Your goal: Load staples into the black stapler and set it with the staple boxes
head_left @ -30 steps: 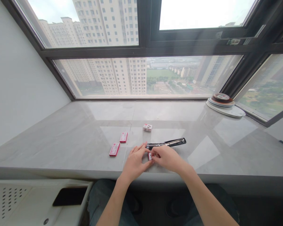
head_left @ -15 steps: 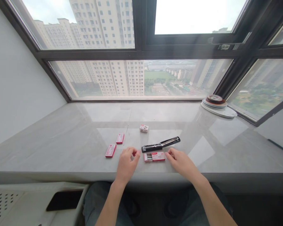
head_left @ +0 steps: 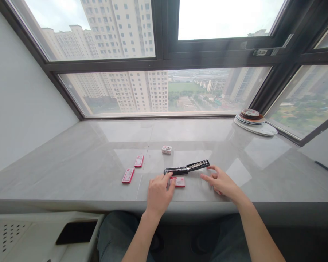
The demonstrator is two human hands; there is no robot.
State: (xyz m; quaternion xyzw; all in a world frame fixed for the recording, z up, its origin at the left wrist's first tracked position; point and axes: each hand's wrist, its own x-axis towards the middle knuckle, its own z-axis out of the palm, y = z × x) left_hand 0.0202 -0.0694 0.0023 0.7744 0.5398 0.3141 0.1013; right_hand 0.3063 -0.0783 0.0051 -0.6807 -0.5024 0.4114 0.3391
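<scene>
A black stapler (head_left: 186, 167) lies opened out on the grey marble sill (head_left: 98, 156). Just in front of it is a red and white box (head_left: 179, 182), its left end covered by my left hand (head_left: 160, 191), whose fingertips also reach the stapler's left end. The fingers of that hand are apart, with thumb and forefinger spread. My right hand (head_left: 221, 182) is right of the box, fingers apart and nothing in them, one fingertip close to the stapler's right end. Two more red and white boxes (head_left: 128, 175) (head_left: 139, 161) lie to the left. A small white box (head_left: 166, 149) is behind the stapler.
A stack of round plates (head_left: 251, 120) sits at the back right below the window. At the lower left, a black phone-like object (head_left: 76, 232) lies on a white perforated surface (head_left: 30, 251). A wall rises on the left.
My left hand has moved right onto the box in front of the stapler. That box's open left part no longer shows. My right hand has moved right, away from the box, and its fingers have spread.
</scene>
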